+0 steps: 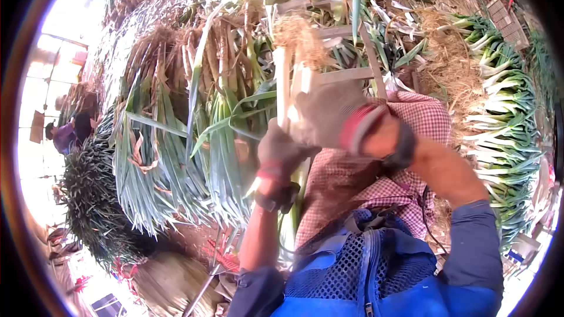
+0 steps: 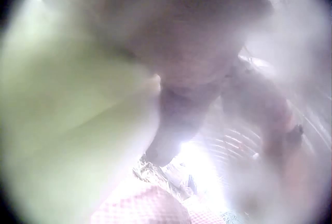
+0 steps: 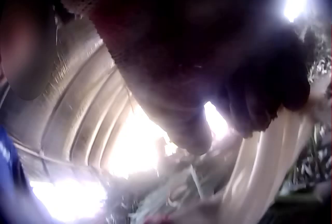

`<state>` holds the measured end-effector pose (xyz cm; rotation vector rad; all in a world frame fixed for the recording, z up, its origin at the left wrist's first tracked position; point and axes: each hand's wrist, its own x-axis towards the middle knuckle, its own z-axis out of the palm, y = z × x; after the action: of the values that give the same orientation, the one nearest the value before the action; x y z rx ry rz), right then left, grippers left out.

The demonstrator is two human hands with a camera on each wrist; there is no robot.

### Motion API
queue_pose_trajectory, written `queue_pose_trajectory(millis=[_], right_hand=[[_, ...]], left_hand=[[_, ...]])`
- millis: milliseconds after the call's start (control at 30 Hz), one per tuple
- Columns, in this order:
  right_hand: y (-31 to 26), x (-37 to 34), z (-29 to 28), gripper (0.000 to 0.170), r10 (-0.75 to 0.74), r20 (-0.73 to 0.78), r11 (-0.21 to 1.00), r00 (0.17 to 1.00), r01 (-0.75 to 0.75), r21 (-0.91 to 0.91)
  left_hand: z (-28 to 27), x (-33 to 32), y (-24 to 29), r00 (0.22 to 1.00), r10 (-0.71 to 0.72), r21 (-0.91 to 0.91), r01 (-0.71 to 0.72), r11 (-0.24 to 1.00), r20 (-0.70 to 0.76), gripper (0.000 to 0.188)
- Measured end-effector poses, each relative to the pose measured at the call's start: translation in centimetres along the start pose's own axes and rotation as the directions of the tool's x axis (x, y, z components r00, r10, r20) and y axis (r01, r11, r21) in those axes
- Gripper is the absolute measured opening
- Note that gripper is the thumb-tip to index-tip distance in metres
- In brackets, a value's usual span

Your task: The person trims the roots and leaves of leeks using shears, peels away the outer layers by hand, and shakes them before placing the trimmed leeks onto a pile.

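Left-hand grip point(image 1: 279, 149) clamping green-onion stalks point(image 1: 283, 85) beside checked cloth point(image 1: 335, 182); right-hand grip point(image 1: 329, 111) contacting them, closure indeterminable through blur. Stalks presumably handling light, slippery, snapping if bent; holding mid-shank, below roots point(image 1: 299, 38), advisable.

Right hand point(image 1: 329, 113) blurred, leek stalks point(image 1: 283, 82) partly hidden

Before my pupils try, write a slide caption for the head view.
Gloved left hand grips pale stalks, shaggy roots pointing away, the blurred right hand close beside.
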<state>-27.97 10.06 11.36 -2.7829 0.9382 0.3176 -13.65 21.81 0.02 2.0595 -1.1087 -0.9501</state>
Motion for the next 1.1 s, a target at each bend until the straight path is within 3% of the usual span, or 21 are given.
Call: queue_pose_trajectory(millis=[33, 100, 167, 200, 267, 300, 367, 433, 467, 500, 533, 600, 633, 700, 767, 833, 867, 933, 967, 1033, 1100], right_hand=[[-1.6, 0.1, 2.4, 0.028, 0.105, -0.051, 0.994, 0.993, -0.103, 0.035], [-0.3, 1.0, 6.8, 0.022, 0.002, -0.166, 0.998, 0.986, 0.008, 0.059], [5.2, 2.5, 8.5, 0.014, -0.094, -0.487, 0.984, 0.868, 0.007, -0.177], [9.0, 3.8, 7.7, 0.008, -0.002, -0.730, 0.988, 0.683, -0.112, -0.108], [15.7, 2.6, -0.1, 0.019, 0.456, -0.672, 0.890, 0.584, -0.322, 0.324], [19.7, 1.6, -1.6, 0.027, 0.539, -0.736, 0.841, 0.411, -0.307, 0.445], [23.5, -1.6, -4.6, 0.029, 0.552, -0.727, 0.817, 0.408, -0.442, 0.371], [21.6, -3.6, -5.6, 0.030, 0.640, -0.325, 0.688, 0.696, -0.332, 0.645], [22.3, -3.0, -2.4, 0.031, 0.409, -0.510, 0.849, 0.757, -0.112, 0.516], [21.9, -2.9, -1.4, 0.038, 0.343, -0.312, 0.866, 0.886, -0.169, 0.470], [20.1, -2.8, -0.7, 0.044, 0.375, -0.174, 0.842, 0.911, -0.257, 0.474], [17.7, -2.0, 0.1, 0.043, 0.389, 0.132, 0.841, 0.911, -0.410, 0.353], [20.2, -1.0, 7.6, 0.030, 0.185, -0.443, 0.963, 0.877, -0.071, 0.261], [19.1, -0.8, 2.9, 0.026, 0.424, -0.118, 0.865, 0.898, -0.362, 0.348], [23.7, 0.3, 2.7, 0.024, 0.701, -0.332, 0.711, 0.632, -0.577, 0.403], [28.2, -1.3, 1.9, 0.020, 0.826, -0.306, 0.564, 0.473, -0.696, 0.445], [29.2, -2.2, 2.6, 0.020, 0.823, -0.307, 0.569, 0.479, -0.696, 0.438], [30.5, -3.3, 4.9, 0.037, 0.569, -0.560, 0.798, 0.603, -0.568, 0.200], [28.7, -3.6, 4.0, 0.037, 0.569, -0.556, 0.798, 0.606, -0.569, 0.197], [24.5, -4.5, 2.3, 0.058, 0.690, -0.057, 0.675, 0.721, -0.614, 0.408], [22.5, -5.1, 1.8, 0.061, 0.442, 0.208, 0.662, 0.873, -0.474, 0.581]], left_hand=[[1.0, 0.1, 0.0, 0.999, 0.016, 0.135, -0.012, 0.991, -0.031, 0.081], [1.8, 0.6, 0.8, 0.998, -0.053, 0.197, 0.046, 0.979, 0.031, 0.083], [2.4, 0.3, 2.0, 0.993, -0.098, 0.239, 0.079, 0.968, 0.066, 0.084], [2.8, 0.2, 2.1, 0.990, -0.103, 0.226, 0.078, 0.971, 0.099, 0.086], [3.4, -0.3, 2.6, 0.992, -0.056, 0.242, 0.028, 0.970, 0.109, 0.083], [3.6, -0.6, 3.1, 0.994, -0.014, 0.265, -0.017, 0.964, 0.112, 0.079], [4.1, -0.7, 3.5, 0.990, -0.002, 0.243, -0.034, 0.969, 0.144, 0.081], [5.1, -0.8, 2.9, 0.981, -0.044, 0.226, 0.000, 0.974, 0.187, 0.092], [5.2, -1.4, 3.7, 0.983, -0.055, 0.231, 0.013, 0.973, 0.176, 0.090], [5.2, -1.8, 4.6, 0.982, -0.047, 0.222, 0.005, 0.975, 0.184, 0.090], [5.1, -2.1, 5.4, 0.981, -0.046, 0.228, 0.002, 0.974, 0.186, 0.088], [5.6, -2.8, 5.1, 0.989, 0.027, 0.206, -0.057, 0.977, 0.145, 0.083], [5.7, -2.8, 5.3, 0.988, 0.030, 0.201, -0.060, 0.978, 0.151, 0.083], [5.7, -2.6, 5.7, 0.980, -0.025, 0.246, -0.026, 0.969, 0.199, 0.080], [6.2, -2.7, 4.9, 0.982, -0.040, 0.294, -0.016, 0.956, 0.183, 0.078], [6.1, -2.7, 4.8, 0.983, 0.021, 0.270, -0.070, 0.960, 0.182, 0.077], [6.2, -2.5, 4.6, 0.983, 0.017, 0.263, -0.065, 0.963, 0.181, 0.077], [6.2, -1.5, 4.0, 0.968, -0.053, 0.271, -0.016, 0.963, 0.246, 0.078], [6.2, -1.1, 3.6, 0.967, -0.056, 0.269, -0.013, 0.963, 0.249, 0.078], [6.1, -0.5, 2.9, 0.955, -0.044, 0.217, -0.021, 0.976, 0.292, 0.081], [6.4, 0.0, 2.2, 0.953, -0.041, 0.229, -0.030, 0.973, 0.299, 0.084]])
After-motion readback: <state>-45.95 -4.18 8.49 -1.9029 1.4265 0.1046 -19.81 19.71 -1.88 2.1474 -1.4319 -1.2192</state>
